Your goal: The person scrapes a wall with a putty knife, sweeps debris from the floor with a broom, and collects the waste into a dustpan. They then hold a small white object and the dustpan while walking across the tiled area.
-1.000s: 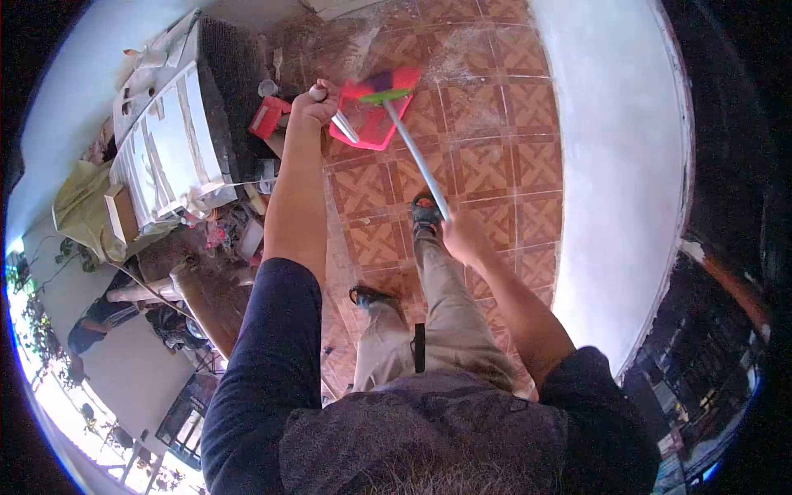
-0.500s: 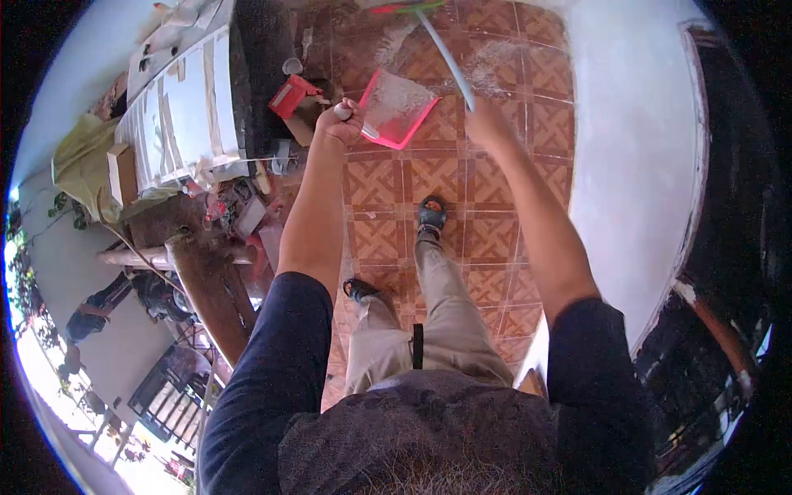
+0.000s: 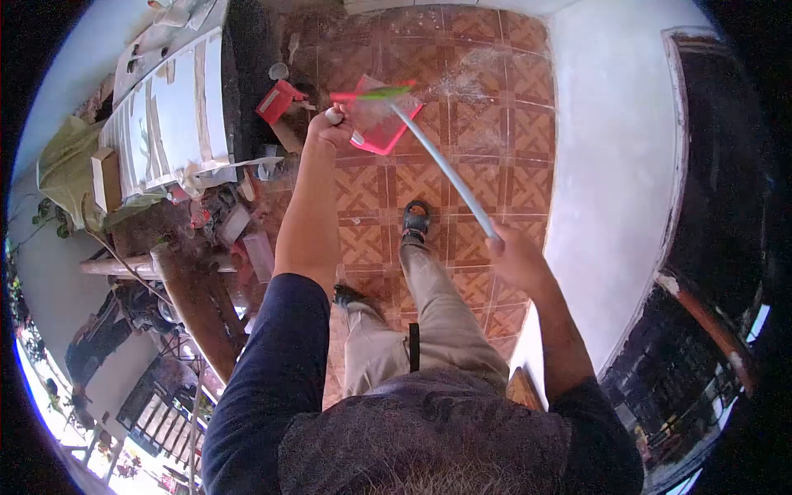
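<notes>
My left hand [image 3: 332,126] is closed round the handle of a pink dustpan [image 3: 381,132], which lies on the tiled floor with pale dust in it. My right hand [image 3: 516,257] grips the end of a long light-blue broom handle [image 3: 450,172]. The handle slants up and left to a green and red broom head [image 3: 375,95], which is over the dustpan and covers part of it.
Pale debris [image 3: 466,78] lies on the floor beyond the dustpan. At the left are a red box [image 3: 279,101], a taped white cabinet [image 3: 177,103] and clutter beside a wooden log [image 3: 194,305]. A white wall [image 3: 615,165] stands at the right.
My right hand has pulled back toward my body, bringing the broom head from the far floor to the dustpan. My left hand still holds the dustpan. The view has shifted slightly.
</notes>
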Demonstrator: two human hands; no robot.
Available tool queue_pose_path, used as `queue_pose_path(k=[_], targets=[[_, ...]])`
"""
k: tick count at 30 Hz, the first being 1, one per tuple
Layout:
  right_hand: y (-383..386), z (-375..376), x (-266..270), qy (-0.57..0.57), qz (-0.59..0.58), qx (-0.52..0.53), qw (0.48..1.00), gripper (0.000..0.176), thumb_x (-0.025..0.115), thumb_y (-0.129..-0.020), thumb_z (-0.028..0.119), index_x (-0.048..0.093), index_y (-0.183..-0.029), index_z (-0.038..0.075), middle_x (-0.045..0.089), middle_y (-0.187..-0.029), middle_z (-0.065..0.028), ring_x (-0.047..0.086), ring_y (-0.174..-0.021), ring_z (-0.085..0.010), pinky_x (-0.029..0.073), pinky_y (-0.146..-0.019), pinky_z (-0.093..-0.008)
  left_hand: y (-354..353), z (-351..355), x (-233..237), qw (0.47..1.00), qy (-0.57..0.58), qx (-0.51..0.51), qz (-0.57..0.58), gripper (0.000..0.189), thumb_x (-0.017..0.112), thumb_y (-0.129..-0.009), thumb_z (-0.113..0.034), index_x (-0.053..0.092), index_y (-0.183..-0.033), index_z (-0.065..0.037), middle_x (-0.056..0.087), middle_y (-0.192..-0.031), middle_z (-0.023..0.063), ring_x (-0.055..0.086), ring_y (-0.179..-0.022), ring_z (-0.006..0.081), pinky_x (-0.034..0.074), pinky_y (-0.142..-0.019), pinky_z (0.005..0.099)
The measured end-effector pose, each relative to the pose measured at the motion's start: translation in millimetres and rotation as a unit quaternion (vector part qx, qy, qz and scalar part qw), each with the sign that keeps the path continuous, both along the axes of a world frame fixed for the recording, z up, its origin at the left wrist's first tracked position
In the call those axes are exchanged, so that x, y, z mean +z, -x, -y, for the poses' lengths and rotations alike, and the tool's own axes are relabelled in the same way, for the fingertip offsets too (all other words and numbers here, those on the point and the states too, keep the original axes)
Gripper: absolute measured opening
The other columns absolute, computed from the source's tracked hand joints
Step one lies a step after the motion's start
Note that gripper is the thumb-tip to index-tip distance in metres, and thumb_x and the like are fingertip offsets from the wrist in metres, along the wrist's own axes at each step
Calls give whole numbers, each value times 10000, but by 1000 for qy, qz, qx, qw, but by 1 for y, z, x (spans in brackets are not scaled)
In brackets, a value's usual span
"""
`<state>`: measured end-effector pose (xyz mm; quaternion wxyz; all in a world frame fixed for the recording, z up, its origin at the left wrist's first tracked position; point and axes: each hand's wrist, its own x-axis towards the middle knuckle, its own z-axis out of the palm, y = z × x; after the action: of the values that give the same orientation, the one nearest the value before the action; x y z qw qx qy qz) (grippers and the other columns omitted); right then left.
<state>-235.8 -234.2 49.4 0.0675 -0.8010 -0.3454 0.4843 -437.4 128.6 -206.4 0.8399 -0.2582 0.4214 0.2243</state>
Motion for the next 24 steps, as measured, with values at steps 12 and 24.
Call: queue_pose_path(k=[12,24], targets=[[-162,-57,-147,23,182,-74,980,323,505,-877,245,584,-1059,-11,630,-798,-230,649,-759,-315,487,-631,-423,22,31,18,995,55,-53,70,202,422,-876,-69,486,-700,8,547,-635,99,565,-556,208,548,-504,298],[27,13,-67,-16,-266,-315,911,212,470,-936,168,521,-991,-30,427,-559,7,391,-354,-78,324,-319,-259,11,9,-12,1000,18,-13,-11,114,466,-857,-30,498,-764,27,510,-673,110,536,-592,223,539,-554,317]])
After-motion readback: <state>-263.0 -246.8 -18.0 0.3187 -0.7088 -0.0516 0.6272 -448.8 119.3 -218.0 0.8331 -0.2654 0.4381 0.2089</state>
